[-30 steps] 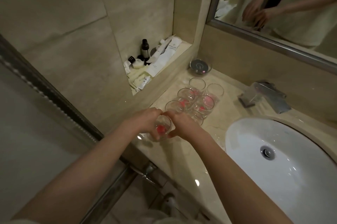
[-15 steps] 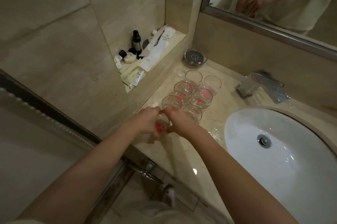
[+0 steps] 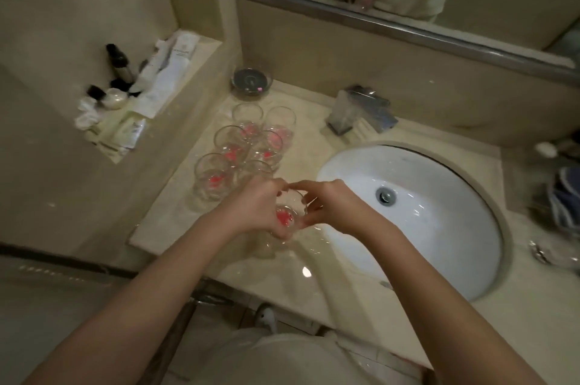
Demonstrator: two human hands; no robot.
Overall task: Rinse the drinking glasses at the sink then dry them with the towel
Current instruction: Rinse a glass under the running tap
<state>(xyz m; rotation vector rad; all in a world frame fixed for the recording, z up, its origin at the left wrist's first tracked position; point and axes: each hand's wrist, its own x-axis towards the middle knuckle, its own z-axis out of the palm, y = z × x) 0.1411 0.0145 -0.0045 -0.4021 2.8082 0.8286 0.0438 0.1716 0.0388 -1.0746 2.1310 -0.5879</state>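
Fingers of both hands hide most of the held glass.

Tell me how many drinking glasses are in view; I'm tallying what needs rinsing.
7: six clustered on the counter left of the sink, at and, one held glass in both hands. Others may be hidden.

Clustered glasses block left counter; sink basin open rightward.
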